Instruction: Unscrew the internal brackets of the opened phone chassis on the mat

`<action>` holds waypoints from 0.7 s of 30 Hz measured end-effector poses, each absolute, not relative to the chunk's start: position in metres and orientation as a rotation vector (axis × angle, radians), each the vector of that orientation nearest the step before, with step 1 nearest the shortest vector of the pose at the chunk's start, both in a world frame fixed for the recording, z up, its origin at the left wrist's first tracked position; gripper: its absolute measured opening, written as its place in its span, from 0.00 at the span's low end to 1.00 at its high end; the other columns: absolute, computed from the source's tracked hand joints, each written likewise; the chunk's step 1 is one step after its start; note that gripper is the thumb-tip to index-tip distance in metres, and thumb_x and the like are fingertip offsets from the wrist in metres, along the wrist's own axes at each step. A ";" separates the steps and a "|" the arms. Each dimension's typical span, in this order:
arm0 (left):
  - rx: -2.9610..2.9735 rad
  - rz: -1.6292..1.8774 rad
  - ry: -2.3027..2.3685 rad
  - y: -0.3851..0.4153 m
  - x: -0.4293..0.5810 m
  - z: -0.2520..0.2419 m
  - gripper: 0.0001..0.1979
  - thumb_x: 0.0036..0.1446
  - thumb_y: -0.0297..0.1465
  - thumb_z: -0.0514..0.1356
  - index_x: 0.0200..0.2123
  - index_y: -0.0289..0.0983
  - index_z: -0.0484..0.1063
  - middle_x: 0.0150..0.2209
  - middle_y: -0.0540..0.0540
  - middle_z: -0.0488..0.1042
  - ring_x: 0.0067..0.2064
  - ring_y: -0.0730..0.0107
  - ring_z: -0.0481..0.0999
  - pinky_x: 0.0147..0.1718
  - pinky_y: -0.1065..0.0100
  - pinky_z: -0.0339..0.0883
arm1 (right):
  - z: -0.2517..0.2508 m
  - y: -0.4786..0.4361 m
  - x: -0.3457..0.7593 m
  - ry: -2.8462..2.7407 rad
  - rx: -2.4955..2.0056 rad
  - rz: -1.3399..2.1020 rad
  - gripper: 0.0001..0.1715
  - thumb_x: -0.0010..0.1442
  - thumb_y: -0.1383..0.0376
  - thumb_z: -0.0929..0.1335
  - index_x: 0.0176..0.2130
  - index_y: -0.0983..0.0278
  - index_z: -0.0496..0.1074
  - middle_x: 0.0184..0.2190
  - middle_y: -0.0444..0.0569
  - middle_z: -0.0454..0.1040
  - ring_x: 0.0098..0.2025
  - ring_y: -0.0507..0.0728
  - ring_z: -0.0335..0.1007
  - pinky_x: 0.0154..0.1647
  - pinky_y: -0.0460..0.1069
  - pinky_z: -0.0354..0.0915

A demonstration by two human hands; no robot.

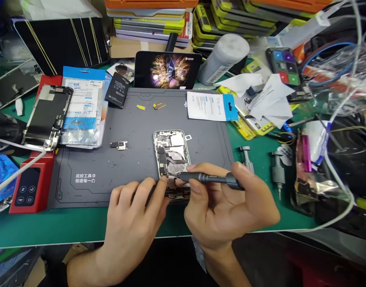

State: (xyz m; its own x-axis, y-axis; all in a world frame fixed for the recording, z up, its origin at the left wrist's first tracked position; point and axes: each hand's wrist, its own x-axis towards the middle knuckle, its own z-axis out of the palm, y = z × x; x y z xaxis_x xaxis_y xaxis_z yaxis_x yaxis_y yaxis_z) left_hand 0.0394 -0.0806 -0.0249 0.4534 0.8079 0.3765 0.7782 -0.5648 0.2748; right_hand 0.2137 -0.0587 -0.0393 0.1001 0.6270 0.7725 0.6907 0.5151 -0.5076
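Observation:
An opened phone (pixel 171 147) lies on the grey work mat with its inside parts showing. My right hand (pixel 230 207) grips a black screwdriver (pixel 206 178), held nearly level, its tip pointing left over the lower part of the phone. My left hand (pixel 135 219) is at the phone's lower left edge, index fingertip on the phone. Its fingers are curled together, and a dark piece shows between them, too hidden to name. A small SIM tray (pixel 188 137) sits by the phone's right edge. Left of the phone lies a small circuit part (pixel 119 145).
A propped phone (pixel 167 69) plays a video behind the mat (pixel 135 123). Further left are a phone screen (pixel 48 115), a battery (pixel 117 89) and a red device (pixel 29 191). Two screwdrivers (pixel 278 169) stand right of the mat. A white cable (pixel 339 179) loops at the right.

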 end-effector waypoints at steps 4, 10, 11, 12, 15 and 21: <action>2.609 0.735 1.442 -0.079 0.040 -0.026 0.15 0.77 0.29 0.60 0.62 0.34 0.78 0.49 0.42 0.81 0.48 0.57 0.72 0.47 0.56 0.61 | -0.042 -0.060 0.215 -1.605 -1.142 -0.091 0.48 0.64 0.81 0.73 0.76 0.60 0.61 0.48 0.48 0.74 0.42 0.52 0.83 0.43 0.49 0.85; 2.611 0.749 1.437 -0.079 0.041 -0.026 0.15 0.76 0.28 0.61 0.61 0.34 0.78 0.49 0.42 0.81 0.48 0.57 0.72 0.46 0.55 0.61 | -0.044 -0.060 0.213 -1.584 -1.144 -0.031 0.48 0.64 0.81 0.73 0.75 0.58 0.62 0.48 0.48 0.75 0.43 0.53 0.84 0.42 0.50 0.86; 2.611 0.750 1.438 -0.079 0.041 -0.026 0.14 0.76 0.28 0.61 0.61 0.34 0.78 0.49 0.42 0.81 0.48 0.57 0.72 0.46 0.55 0.61 | -0.044 -0.059 0.213 -1.582 -1.150 -0.030 0.47 0.65 0.80 0.73 0.75 0.58 0.62 0.48 0.48 0.75 0.42 0.53 0.84 0.41 0.50 0.86; 2.612 0.749 1.438 -0.079 0.041 -0.026 0.14 0.77 0.28 0.61 0.61 0.34 0.78 0.49 0.42 0.80 0.48 0.57 0.71 0.46 0.55 0.61 | -0.043 -0.059 0.213 -1.581 -1.155 -0.030 0.46 0.65 0.79 0.73 0.75 0.59 0.62 0.47 0.48 0.75 0.42 0.53 0.83 0.41 0.49 0.85; 2.615 0.749 1.438 -0.078 0.041 -0.025 0.14 0.77 0.28 0.61 0.61 0.34 0.78 0.49 0.42 0.80 0.48 0.57 0.71 0.46 0.56 0.61 | -0.043 -0.060 0.213 -1.588 -1.171 -0.035 0.45 0.66 0.78 0.72 0.75 0.59 0.62 0.46 0.48 0.75 0.42 0.54 0.84 0.42 0.50 0.86; 2.585 0.743 1.434 -0.079 0.040 -0.025 0.14 0.76 0.28 0.62 0.61 0.35 0.78 0.50 0.42 0.80 0.49 0.57 0.72 0.46 0.57 0.62 | -0.049 -0.068 0.218 -1.647 -1.226 -0.115 0.50 0.63 0.74 0.78 0.76 0.53 0.62 0.51 0.51 0.81 0.47 0.58 0.86 0.40 0.52 0.86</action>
State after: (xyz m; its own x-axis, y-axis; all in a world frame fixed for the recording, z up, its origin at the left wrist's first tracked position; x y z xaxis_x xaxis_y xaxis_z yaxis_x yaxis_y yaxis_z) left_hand 0.0397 -0.0795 -0.0253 0.4395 0.8189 0.3690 0.7737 -0.5539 0.3077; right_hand 0.2182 -0.0680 -0.0490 0.0543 0.6510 0.7571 0.7501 0.4739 -0.4613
